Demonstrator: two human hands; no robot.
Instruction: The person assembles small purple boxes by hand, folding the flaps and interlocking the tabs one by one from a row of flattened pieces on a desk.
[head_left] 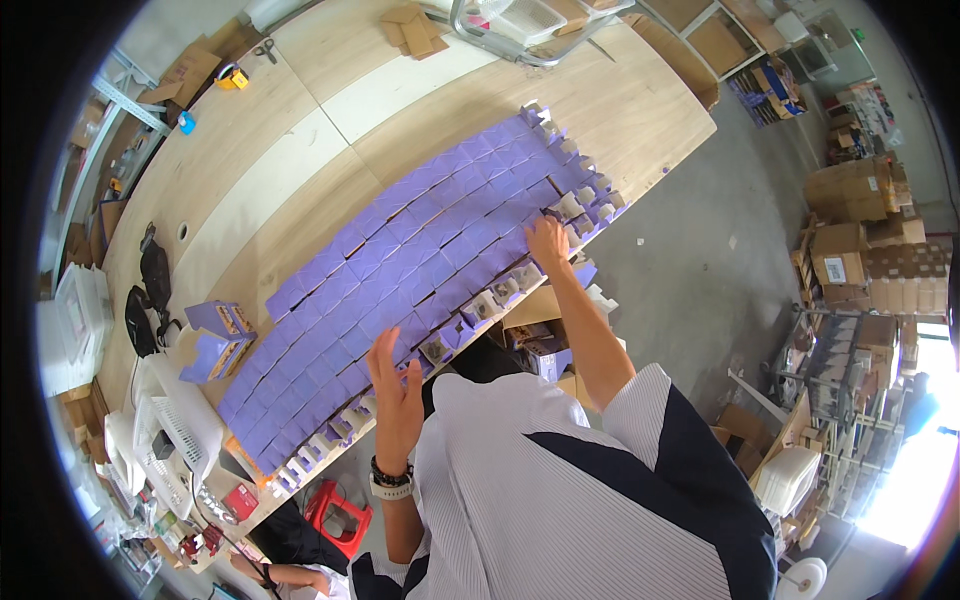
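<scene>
Rows of purple cardboard boxes (440, 230) stand packed together across the table, their tops forming one large block. Along the near edge and the right end, boxes have pale flaps standing up, such as an open box (482, 304). My right hand (548, 243) is at the near right part of the block, its fingers bent down among the flaps; what is between them is hidden. My left hand (395, 390) hovers by the near edge with fingers apart, holding nothing. A dark bracelet and a pale watch (390, 485) circle the left wrist.
Beyond the block, the wooden table (270, 200) holds scissors (264, 50), a yellow tape measure (232, 76) and cardboard pieces (414, 32). Purple display boxes (222, 338) and white baskets (170, 430) stand left. Below are a red stool (338, 520) and another person's arm (290, 575).
</scene>
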